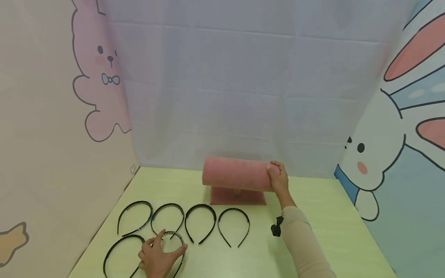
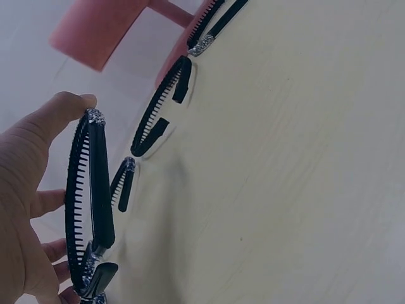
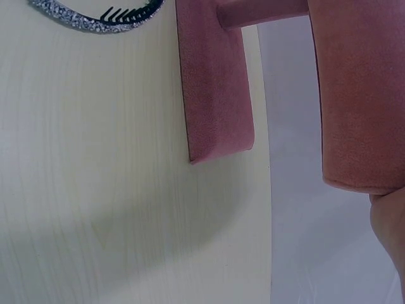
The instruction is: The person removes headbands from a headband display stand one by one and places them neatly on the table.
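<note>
A pink velvet stand (image 1: 236, 173), a padded roll on a flat base, stands at the back middle of the pale green table (image 1: 333, 239). My right hand (image 1: 275, 172) grips the roll's right end; in the right wrist view the roll (image 3: 361, 95) and base (image 3: 215, 82) fill the frame, with only a bit of that hand (image 3: 389, 228) showing. Near the front left, my left hand (image 1: 171, 242) holds a black toothed headband (image 1: 174, 234) with glittery trim between thumb and fingers. The left wrist view shows this headband (image 2: 92, 202) upright against my palm (image 2: 31, 190).
Several other black headbands lie flat in front of the stand, such as one (image 1: 233, 226) at the right of the row and one (image 1: 121, 251) at the front left. Cartoon-rabbit panels wall the table's left and right sides, with a white sheet behind.
</note>
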Demonstrator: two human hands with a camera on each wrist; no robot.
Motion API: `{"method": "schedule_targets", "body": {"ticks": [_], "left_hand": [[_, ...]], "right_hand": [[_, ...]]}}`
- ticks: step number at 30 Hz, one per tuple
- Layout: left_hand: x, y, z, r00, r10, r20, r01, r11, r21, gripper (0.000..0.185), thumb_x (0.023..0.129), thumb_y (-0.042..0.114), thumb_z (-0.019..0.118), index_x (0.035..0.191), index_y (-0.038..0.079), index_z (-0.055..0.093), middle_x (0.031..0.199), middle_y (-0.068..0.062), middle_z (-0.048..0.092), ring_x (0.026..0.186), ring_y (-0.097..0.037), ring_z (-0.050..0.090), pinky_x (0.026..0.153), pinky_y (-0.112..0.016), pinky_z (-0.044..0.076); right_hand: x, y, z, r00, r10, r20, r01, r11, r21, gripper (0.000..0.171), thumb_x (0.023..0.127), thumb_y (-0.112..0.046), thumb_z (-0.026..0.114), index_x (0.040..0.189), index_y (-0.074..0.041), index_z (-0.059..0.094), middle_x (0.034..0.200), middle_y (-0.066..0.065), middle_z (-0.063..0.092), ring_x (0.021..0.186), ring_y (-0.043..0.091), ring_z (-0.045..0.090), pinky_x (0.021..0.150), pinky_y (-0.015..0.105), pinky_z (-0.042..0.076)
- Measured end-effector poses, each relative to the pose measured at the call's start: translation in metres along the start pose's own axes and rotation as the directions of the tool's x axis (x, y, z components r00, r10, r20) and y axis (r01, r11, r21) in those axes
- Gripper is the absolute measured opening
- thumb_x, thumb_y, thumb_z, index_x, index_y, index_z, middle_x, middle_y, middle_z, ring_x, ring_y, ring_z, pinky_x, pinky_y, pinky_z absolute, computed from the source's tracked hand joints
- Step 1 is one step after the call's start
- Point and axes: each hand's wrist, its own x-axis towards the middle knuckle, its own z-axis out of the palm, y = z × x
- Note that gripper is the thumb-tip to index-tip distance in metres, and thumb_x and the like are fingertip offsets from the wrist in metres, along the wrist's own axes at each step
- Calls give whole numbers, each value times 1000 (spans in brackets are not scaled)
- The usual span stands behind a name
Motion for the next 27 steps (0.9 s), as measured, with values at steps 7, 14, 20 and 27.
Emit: {"method": "schedule_targets", "body": {"ticks": [7,14,20,27], "left_hand": [[1,-4,5,998,-35,46,34,999,29,106,45,67,80,129,11,47,120,-27,28,108,-50,22,77,-66,23],[3,-14,10,998,-48,47,45,997,57,111,39,67,81,125,8,47,117,-28,30,107,-49,23,79,-69,23],[5,-18,18,1000,-19,12,18,995,100,110,39,65,82,125,6,47,115,-28,32,105,-49,26,78,-68,24],[7,-14,22,1000,-15,-21,17,994,103,104,43,52,85,126,2,46,115,-28,29,103,-49,24,75,-64,22]], "right_hand": [[1,2,0,1000,2,-14,-2,1000,-13,33,87,-35,63,117,-22,55,125,9,52,104,28,46,84,42,37],[2,4,0,1000,-10,-14,10,1000,-17,34,87,-35,63,117,-21,55,124,8,52,105,28,46,85,44,37],[2,4,-1,1000,-20,-20,20,1000,-20,34,86,-35,64,116,-22,56,124,8,52,105,29,46,86,44,37],[1,2,-1,1000,-17,-8,17,1000,-3,37,86,-36,64,118,-20,55,124,9,52,105,28,46,85,42,37]]}}
